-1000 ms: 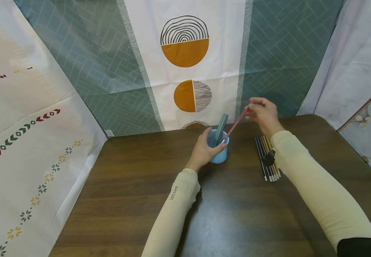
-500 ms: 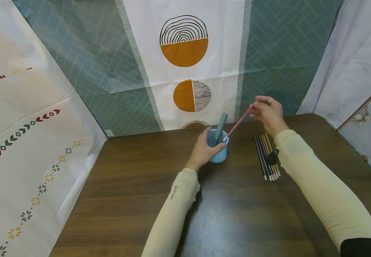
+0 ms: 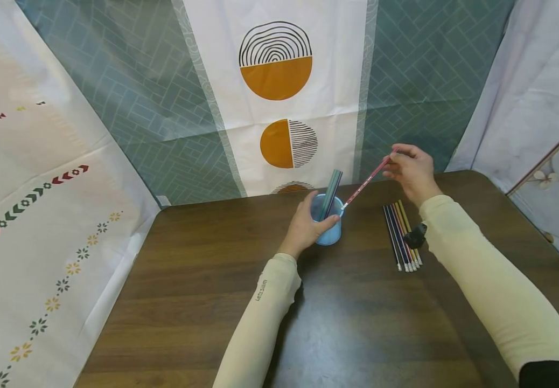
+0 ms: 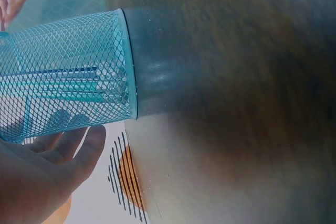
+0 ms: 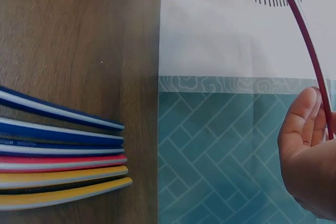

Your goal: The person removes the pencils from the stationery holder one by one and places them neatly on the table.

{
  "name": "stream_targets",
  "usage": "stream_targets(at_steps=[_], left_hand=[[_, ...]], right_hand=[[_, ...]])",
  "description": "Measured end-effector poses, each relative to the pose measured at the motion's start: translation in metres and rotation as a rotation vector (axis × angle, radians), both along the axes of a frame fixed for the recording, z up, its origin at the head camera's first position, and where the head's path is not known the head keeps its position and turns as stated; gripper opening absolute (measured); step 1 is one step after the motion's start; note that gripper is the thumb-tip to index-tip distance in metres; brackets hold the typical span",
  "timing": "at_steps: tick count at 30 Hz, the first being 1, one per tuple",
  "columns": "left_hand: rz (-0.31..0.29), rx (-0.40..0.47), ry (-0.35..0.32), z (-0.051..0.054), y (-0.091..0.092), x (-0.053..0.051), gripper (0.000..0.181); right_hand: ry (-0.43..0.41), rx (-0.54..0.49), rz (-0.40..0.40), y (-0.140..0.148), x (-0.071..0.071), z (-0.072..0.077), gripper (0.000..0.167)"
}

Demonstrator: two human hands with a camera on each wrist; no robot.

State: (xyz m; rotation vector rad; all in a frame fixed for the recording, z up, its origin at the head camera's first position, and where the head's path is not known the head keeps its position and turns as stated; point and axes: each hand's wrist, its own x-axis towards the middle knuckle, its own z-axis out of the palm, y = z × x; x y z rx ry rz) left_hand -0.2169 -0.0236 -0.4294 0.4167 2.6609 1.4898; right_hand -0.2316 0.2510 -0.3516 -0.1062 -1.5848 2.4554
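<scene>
My left hand (image 3: 305, 226) holds the light blue mesh pencil cup (image 3: 330, 236), thumb on the near side and fingers around the left. The left wrist view shows the mesh wall (image 4: 68, 45) with its base on the table. Green and dark pencils (image 3: 331, 195) lean inside the cup. To the upper right, my right hand (image 3: 412, 170) pinches a red pencil (image 3: 368, 180) near its upper end. This pencil slants down leftward, its white-tipped lower end at the cup's right rim. In the right wrist view the pencil (image 5: 307, 40) rises past the fingers.
Several loose pencils (image 3: 398, 237) lie side by side on the brown table (image 3: 202, 280), below my right hand. They are dark blue, red and yellow in the right wrist view. A patterned cloth (image 3: 405, 70) hangs behind the table's back edge.
My right hand has moved right and slightly up with the red pencil, whose lower end has shifted from inside the cup's mouth to its right rim. The left hand and cup stay nearly still.
</scene>
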Motion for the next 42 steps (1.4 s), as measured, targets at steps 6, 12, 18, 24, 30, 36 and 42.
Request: stream_targets(at_steps=[6, 12, 18, 24, 30, 36, 42], left_hand=[[-0.003, 0.006, -0.002, 0.000, 0.000, 0.000, 0.091], [-0.002, 0.010, -0.003, -0.001, -0.002, -0.001, 0.092], [-0.002, 0.014, -0.011, -0.001, -0.003, 0.000, 0.091], [-0.003, 0.016, -0.020, 0.000, -0.002, 0.000, 0.092], [-0.005, 0.022, -0.019, -0.001, -0.001, -0.001, 0.092], [-0.002, 0.020, -0.020, -0.001, 0.000, -0.002, 0.093], [-0.003, 0.020, -0.021, -0.001, 0.000, -0.001, 0.092]], right_hand=[[-0.010, 0.016, -0.019, 0.008, 0.002, -0.003, 0.013], [-0.011, 0.012, -0.023, 0.016, 0.004, -0.006, 0.015], [-0.015, 0.015, -0.007, 0.022, 0.004, -0.009, 0.018], [-0.048, 0.046, 0.006, 0.031, 0.004, -0.011, 0.023], [-0.111, 0.128, 0.019, 0.041, 0.004, -0.014, 0.023], [-0.152, 0.183, 0.021, 0.046, 0.006, -0.017, 0.026], [-0.187, 0.313, 0.005, 0.054, 0.005, -0.024, 0.018]])
